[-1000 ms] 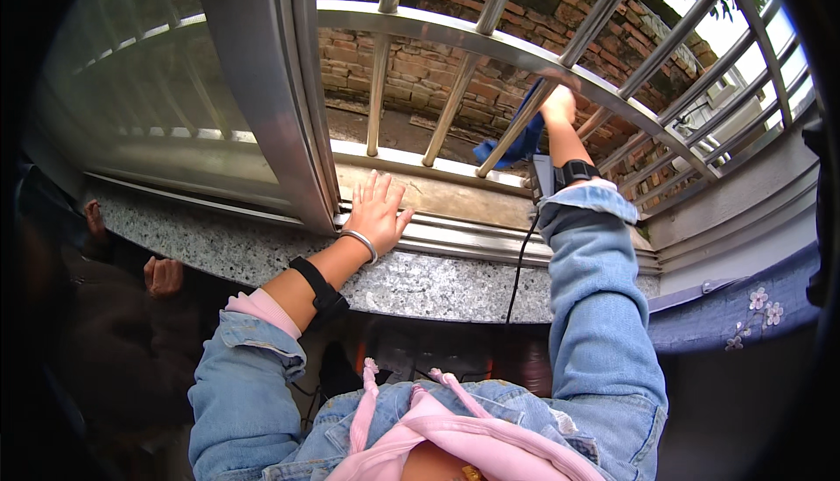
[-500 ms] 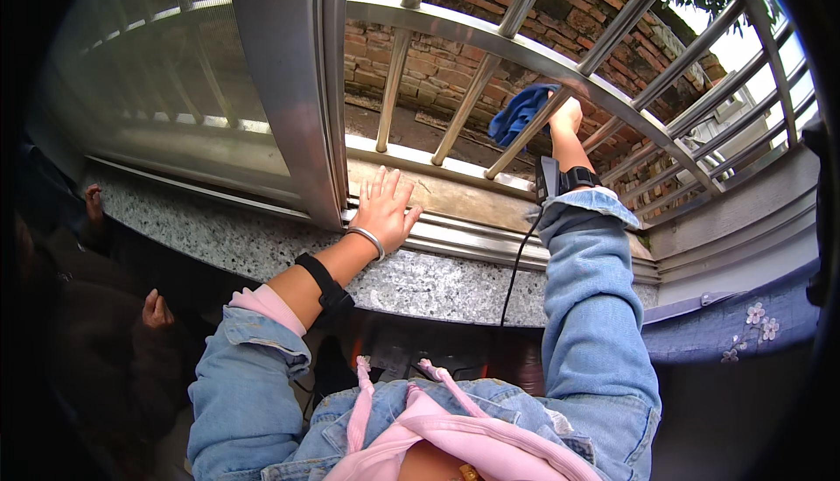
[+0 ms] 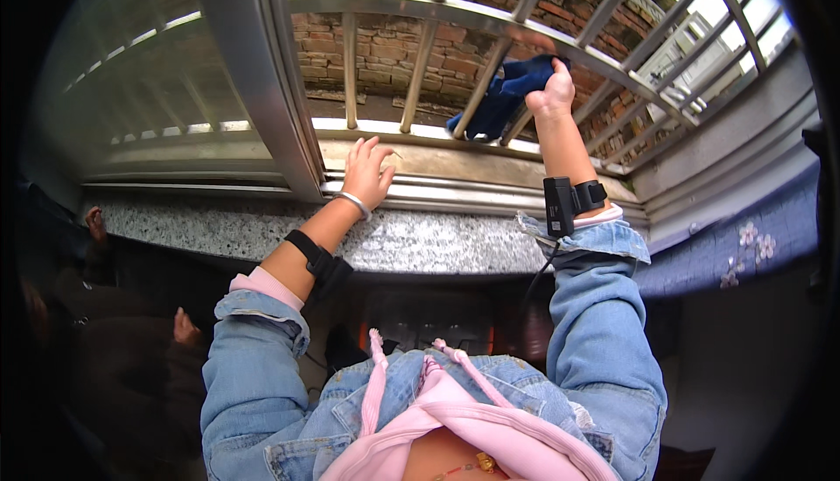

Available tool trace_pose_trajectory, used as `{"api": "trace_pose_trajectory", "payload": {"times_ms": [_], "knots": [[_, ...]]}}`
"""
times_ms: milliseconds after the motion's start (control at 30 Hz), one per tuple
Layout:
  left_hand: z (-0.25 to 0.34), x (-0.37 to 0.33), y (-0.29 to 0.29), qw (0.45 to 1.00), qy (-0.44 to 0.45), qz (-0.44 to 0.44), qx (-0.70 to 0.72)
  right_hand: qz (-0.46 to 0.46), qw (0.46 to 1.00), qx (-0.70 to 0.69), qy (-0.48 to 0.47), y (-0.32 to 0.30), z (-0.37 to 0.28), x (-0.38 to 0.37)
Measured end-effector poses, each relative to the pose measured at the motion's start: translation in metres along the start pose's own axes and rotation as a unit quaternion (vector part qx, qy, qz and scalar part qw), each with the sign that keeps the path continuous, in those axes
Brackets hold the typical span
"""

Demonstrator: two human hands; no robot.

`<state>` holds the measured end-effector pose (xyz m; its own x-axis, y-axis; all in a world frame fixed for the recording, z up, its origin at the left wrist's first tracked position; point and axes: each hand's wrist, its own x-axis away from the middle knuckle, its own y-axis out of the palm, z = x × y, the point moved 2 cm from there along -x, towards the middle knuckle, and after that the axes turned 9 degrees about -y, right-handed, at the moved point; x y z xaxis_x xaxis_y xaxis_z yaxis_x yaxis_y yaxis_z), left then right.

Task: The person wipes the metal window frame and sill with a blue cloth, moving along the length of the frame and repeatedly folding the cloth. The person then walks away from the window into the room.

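The right hand (image 3: 553,94) is pinching the blue cloth (image 3: 501,106) at the metal bars (image 3: 420,76). The cloth is stretching longways down-left from those fingers. The left hand (image 3: 367,173) (farther away) is holding its fingers apart by the window track (image 3: 464,193).

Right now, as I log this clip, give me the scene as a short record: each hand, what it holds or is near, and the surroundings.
Left hand: open, at the window track; contact unclear
Right hand: gripping a blue cloth
Cloth position: at the metal bars, showing on both sides of one
Beyond: brick wall
Nearer: speckled stone sill
Lower left: another person's hand
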<state>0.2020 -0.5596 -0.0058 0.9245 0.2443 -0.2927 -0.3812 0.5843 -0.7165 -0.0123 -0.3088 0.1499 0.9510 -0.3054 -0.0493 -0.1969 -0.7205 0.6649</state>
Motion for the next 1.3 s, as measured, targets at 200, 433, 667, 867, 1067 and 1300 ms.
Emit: {"api": "trace_pose_trajectory", "payload": {"times_ms": [200,433,667,867,1067,1300], "knots": [[0.103,-0.053,0.011,0.96,0.055,-0.058,0.267,-0.149,0.981,-0.031,0.122,0.006,-0.059,0.04],[0.163,-0.097,0.018,0.92,0.079,-0.183,0.337,-0.223,0.957,0.061,0.175,0.01,-0.074,0.058],[0.145,-0.119,0.009,0.856,-0.075,-0.235,0.454,-0.25,0.921,0.232,0.187,-0.009,-0.091,0.051],[0.129,-0.133,-0.015,0.883,-0.058,-0.252,0.391,-0.292,0.874,0.342,0.182,-0.039,-0.073,0.037],[0.114,-0.118,-0.017,0.91,-0.141,-0.355,0.16,-0.262,0.823,0.395,0.313,-0.089,-0.017,0.029],[0.049,-0.113,0.028,0.868,-0.408,-0.237,0.156,-0.226,0.746,0.608,0.146,-0.151,0.056,0.017]]}}
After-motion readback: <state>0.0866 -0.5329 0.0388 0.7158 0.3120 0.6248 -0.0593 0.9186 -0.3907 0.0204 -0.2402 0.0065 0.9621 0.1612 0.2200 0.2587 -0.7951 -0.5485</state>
